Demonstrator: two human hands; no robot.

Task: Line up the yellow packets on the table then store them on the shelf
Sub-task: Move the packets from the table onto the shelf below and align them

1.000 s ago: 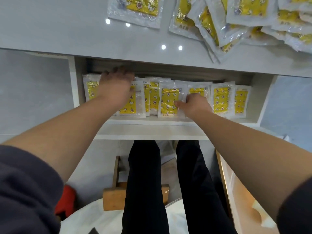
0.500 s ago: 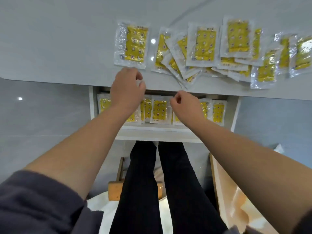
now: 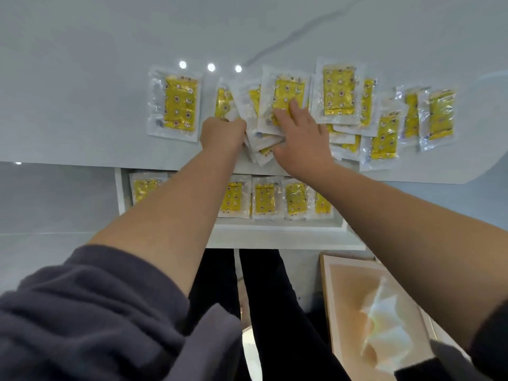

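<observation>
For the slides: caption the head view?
Left hand grips, right hand presses overlapping yellow packets on the table; more packets line the shelf below.

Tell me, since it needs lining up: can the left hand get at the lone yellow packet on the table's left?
Probably yes: the lone yellow packet lies uncovered beside the left hand, nothing between, though that hand seems to grip a neighbouring packet.

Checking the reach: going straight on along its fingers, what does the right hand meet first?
The right hand lies on a yellow packet; past it, apparently only bare table.
</observation>
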